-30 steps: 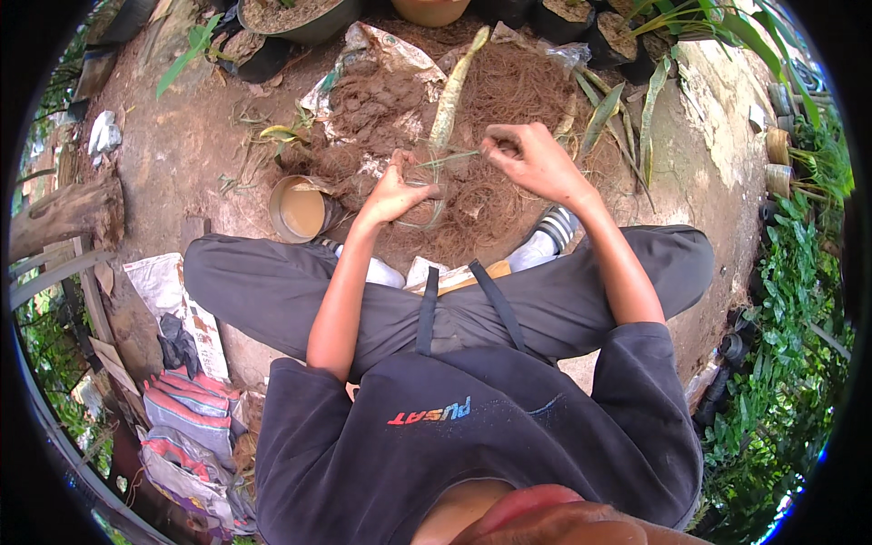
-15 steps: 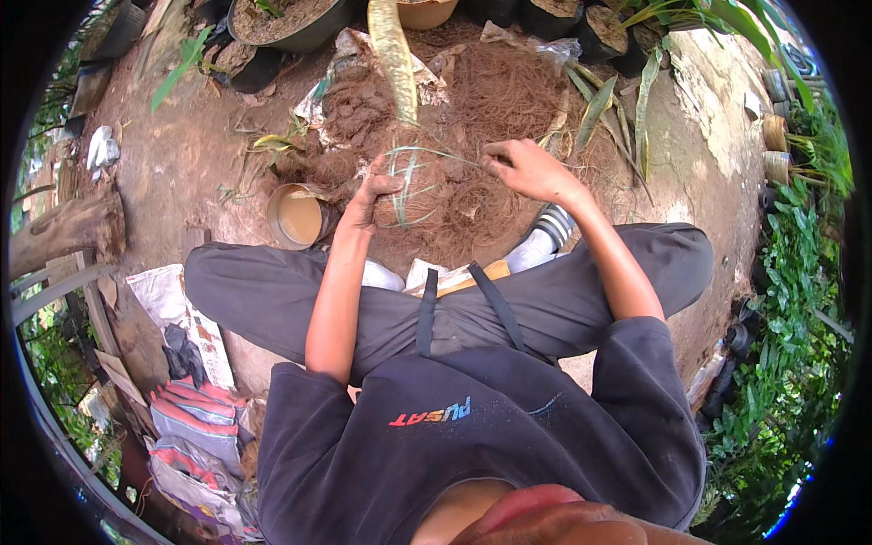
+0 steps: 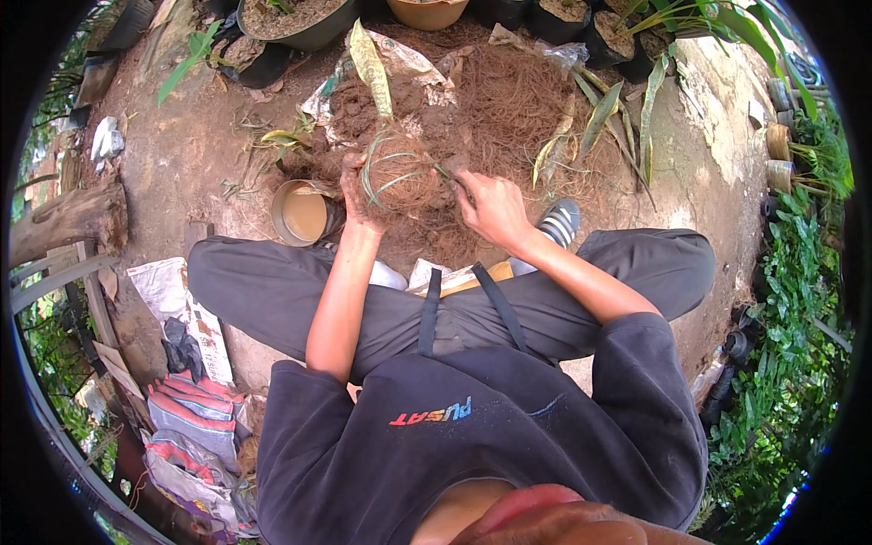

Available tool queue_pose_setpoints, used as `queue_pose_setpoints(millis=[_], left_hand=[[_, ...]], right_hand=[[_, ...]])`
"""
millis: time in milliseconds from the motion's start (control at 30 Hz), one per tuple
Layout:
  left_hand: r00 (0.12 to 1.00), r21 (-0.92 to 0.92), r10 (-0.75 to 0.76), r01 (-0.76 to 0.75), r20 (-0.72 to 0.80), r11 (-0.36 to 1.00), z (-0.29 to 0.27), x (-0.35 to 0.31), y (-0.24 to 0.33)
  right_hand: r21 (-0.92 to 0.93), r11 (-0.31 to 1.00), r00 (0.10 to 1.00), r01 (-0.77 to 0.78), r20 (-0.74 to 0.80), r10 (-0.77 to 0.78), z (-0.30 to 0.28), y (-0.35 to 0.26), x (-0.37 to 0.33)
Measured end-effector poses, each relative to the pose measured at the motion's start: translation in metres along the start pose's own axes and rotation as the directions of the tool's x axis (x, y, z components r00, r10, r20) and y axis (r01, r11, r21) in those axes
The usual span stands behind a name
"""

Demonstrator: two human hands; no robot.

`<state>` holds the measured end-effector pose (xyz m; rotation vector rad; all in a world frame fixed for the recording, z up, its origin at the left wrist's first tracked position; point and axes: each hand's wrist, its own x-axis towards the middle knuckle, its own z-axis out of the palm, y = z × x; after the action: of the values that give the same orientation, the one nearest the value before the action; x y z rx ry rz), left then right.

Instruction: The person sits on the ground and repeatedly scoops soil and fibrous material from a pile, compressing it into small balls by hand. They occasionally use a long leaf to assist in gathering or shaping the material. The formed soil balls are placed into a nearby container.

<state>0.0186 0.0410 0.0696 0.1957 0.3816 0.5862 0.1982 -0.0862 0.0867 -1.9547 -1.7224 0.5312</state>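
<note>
A round ball of brown coconut fibre (image 3: 407,184) rests against my left hand (image 3: 356,193), whose fingers curl around its left side. Thin green strips wrap across the ball. From its top rises a mottled yellow-green snake plant leaf (image 3: 369,71), leaning slightly left. Close by the ball's right side, my right hand (image 3: 493,211) is closed in a pinch on a green strip (image 3: 442,171) that runs to the ball. Dirt smears my left fingers. The underside of the ball is hidden.
Loose coconut fibre (image 3: 513,104) and dark wet soil (image 3: 354,113) lie beyond my hands. A tub of brown water (image 3: 302,214) stands left of my left hand. Cut snake plant leaves (image 3: 601,118) lie at right. Potted plants (image 3: 300,25) line the far edge. My crossed legs are near.
My right hand has come in left and down toward the ball, shortening the stretch of green strip between. The ball has turned, and its leaf has shifted left.
</note>
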Motion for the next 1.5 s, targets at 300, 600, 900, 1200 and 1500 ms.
queue_pose_setpoints(millis=[300, 600, 900, 1200, 1500], left_hand=[[0.992, -0.123, 0.009, 0.007, 0.127, 0.992, 0.017, 0.007, -0.005], [0.993, -0.078, 0.112, -0.110, 0.020, 0.991, 0.008, 0.011, -0.002], [0.956, 0.076, 0.185, -0.172, -0.226, 0.982, -0.010, 0.009, 0.005], [0.920, 0.495, 0.098, 0.112, -0.380, 0.862, -0.018, 0.008, -0.008], [0.968, 0.459, -0.059, 0.168, -0.243, 0.872, 0.018, 0.000, -0.021]], right_hand=[[-0.197, 0.975, 0.994, -0.099, 0.029, 0.106, -0.007, 0.017, 0.010], [0.019, 0.994, 0.944, -0.104, 0.315, 0.093, 0.001, 0.015, -0.004], [0.105, 0.957, 0.913, 0.270, 0.289, -0.289, 0.004, -0.014, -0.021], [-0.025, 0.810, 0.810, 0.586, 0.030, -0.586, -0.044, -0.010, 0.007], [0.010, 0.920, 0.921, 0.391, -0.001, -0.391, -0.073, 0.000, 0.022]])
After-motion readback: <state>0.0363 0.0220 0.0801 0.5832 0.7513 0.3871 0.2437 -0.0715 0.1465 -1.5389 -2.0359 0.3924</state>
